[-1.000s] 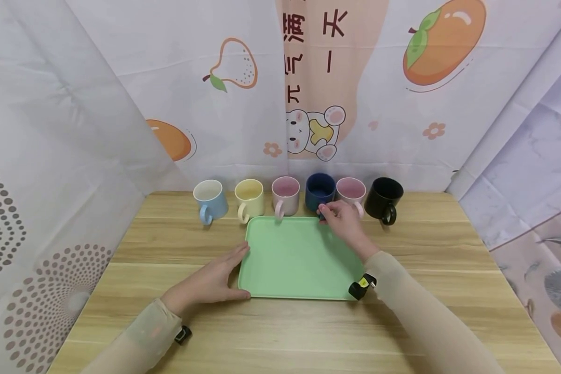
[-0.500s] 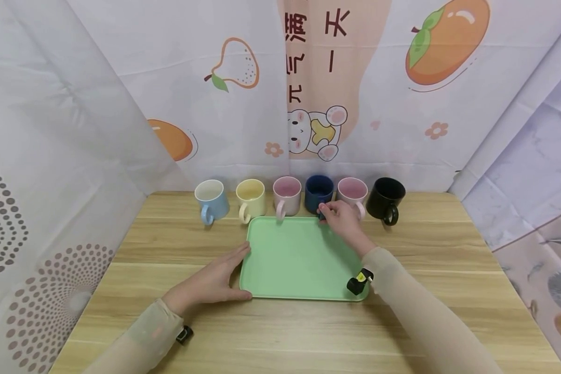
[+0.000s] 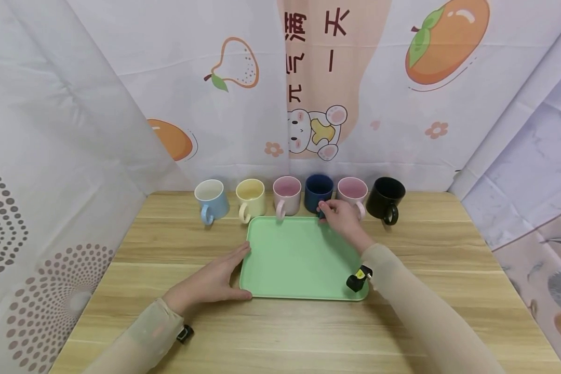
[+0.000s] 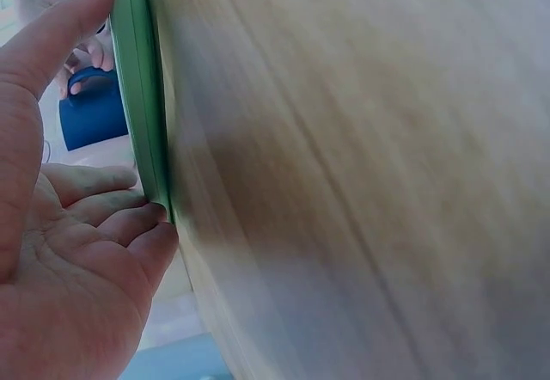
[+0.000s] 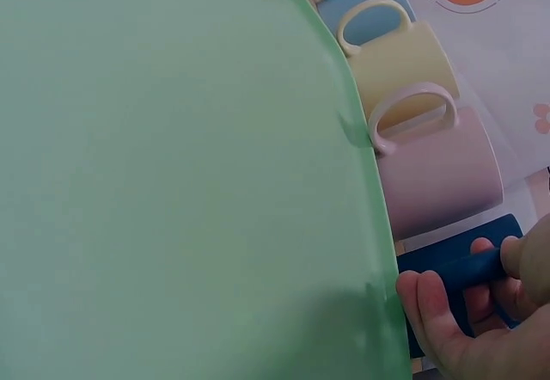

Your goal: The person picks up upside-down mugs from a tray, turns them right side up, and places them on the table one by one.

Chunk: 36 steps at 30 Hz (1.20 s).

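My right hand (image 3: pixel 343 218) pinches the handle of a dark blue mug (image 3: pixel 314 191), which stands upright just behind the far edge of a light green tray (image 3: pixel 290 259). In the right wrist view, the thumb and fingers close round that blue handle (image 5: pixel 473 270). My left hand (image 3: pixel 210 280) rests against the tray's left side, thumb at the near corner and fingers spread farther up the edge. Up close in the left wrist view, the left hand's thumb (image 4: pixel 64 32) and fingertips touch the green rim (image 4: pixel 142 79).
Left of the blue mug stand a light blue mug (image 3: pixel 217 204), a yellow mug (image 3: pixel 256 201) and a pink mug (image 3: pixel 291 200). To its right are another pink mug (image 3: pixel 350 193) and a black mug (image 3: pixel 381 200). A printed curtain (image 3: pixel 243 130) hangs behind the wooden table (image 3: pixel 285 332).
The dark blue mug has shifted slightly left, away from the right-hand pink mug, with my right hand on its handle. My left hand stays at the tray.
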Each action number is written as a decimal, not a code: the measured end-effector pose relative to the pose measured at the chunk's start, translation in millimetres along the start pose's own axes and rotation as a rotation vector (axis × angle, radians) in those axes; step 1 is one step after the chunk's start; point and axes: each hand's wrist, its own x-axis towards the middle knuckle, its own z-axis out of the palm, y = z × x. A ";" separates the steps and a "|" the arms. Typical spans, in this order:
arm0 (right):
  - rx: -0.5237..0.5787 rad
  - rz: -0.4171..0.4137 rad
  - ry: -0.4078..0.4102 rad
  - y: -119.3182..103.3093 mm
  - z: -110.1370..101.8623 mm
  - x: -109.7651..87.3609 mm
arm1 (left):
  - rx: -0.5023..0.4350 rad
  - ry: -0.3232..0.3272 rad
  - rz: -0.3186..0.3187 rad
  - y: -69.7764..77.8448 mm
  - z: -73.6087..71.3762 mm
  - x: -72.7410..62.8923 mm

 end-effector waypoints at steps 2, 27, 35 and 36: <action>-0.004 0.007 -0.002 -0.6 0.1 -0.1 | -0.004 0.001 0.000 0.3 -0.2 0.0; -0.175 -0.277 -0.112 -2.3 -28.8 -20.3 | 0.043 -0.032 -0.002 6.4 -4.7 5.1; -0.403 -0.458 -0.096 6.1 -77.2 -64.7 | 0.092 -0.012 0.045 8.9 -12.6 9.6; -0.441 -0.500 -0.085 8.8 -83.1 -69.0 | 0.093 -0.004 0.050 9.2 -14.2 10.1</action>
